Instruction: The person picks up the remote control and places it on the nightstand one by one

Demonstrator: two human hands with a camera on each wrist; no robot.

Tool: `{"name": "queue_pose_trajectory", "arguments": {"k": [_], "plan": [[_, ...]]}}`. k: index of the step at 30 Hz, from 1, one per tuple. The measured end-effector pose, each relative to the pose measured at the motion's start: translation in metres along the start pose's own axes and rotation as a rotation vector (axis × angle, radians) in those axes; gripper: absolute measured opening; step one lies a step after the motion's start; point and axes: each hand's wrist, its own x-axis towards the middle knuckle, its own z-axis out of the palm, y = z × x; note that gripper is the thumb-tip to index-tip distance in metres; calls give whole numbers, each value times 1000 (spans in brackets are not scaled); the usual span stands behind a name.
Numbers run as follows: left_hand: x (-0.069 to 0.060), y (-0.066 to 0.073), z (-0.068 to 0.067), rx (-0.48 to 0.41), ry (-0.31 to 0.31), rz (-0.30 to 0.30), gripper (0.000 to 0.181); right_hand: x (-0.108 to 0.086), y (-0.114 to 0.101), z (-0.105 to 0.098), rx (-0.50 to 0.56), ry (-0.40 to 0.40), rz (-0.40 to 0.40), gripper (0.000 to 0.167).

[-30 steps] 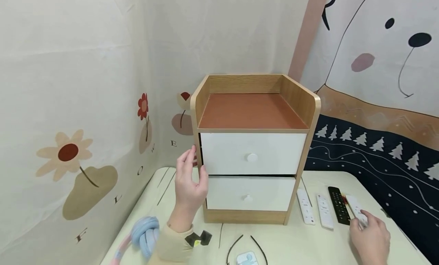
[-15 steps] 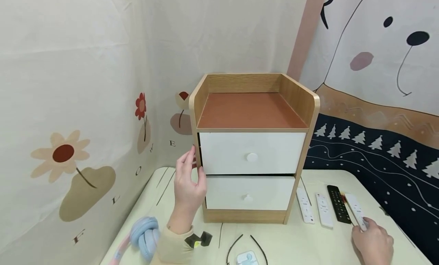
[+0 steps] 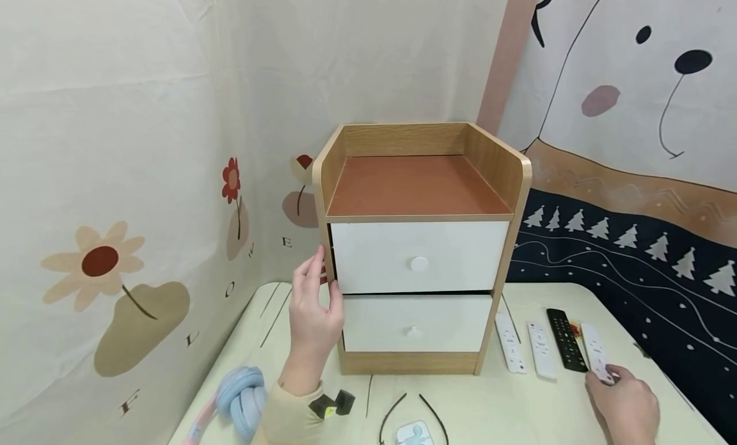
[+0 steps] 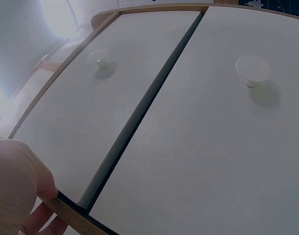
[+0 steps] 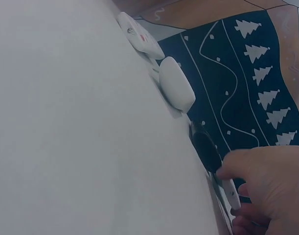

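In the head view my left hand (image 3: 313, 314) rests against the left side of a two-drawer wooden cabinet (image 3: 423, 186). Its fingers lie fairly straight along the outer side, and the thumb touches the front edge, as the left wrist view shows too. My right hand (image 3: 627, 400) pinches the near end of a white remote control (image 3: 594, 349), the rightmost in a row on the table. Beside it lie a black remote control (image 3: 566, 339) and two more white ones, one nearer the cabinet (image 3: 510, 343) and one between (image 3: 541, 351).
Both white drawers have round knobs (image 3: 419, 263). A small red and yellow thing (image 3: 575, 329) lies between the black and rightmost remotes. Nearer are a white box with a blue earphone picture (image 3: 414, 433) and thin dark curved strips (image 3: 437, 416). A knotted blue cushion (image 3: 242, 400) lies left.
My right fingers have shifted to the white remote's near end, leaving more of it visible. The left hand keeps its place on the cabinet. The head view has turned slightly.
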Motion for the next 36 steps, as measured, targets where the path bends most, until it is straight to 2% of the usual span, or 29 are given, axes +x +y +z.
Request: {"name": "queue_pose_trajectory", "arguments": {"k": [9, 17, 20, 23, 29, 36], "plan": [[0, 1, 0, 5, 18, 20, 74, -1, -7, -2, 87, 21, 75, 64], [-1, -1, 2, 6, 21, 36, 74, -3, -13, -5, 130, 97, 36, 59], [-2, -2, 2, 13, 15, 15, 72, -6, -20, -5, 152, 148, 11, 57], [-2, -3, 2, 13, 10, -1, 71, -11, -28, -6, 177, 206, -32, 55], [-2, -5, 3, 6, 22, 10, 72, -26, -52, -13, 258, 361, -161, 47], [-2, -4, 4, 5, 7, -13, 72, -40, -92, -33, 428, 514, -317, 38]]}}
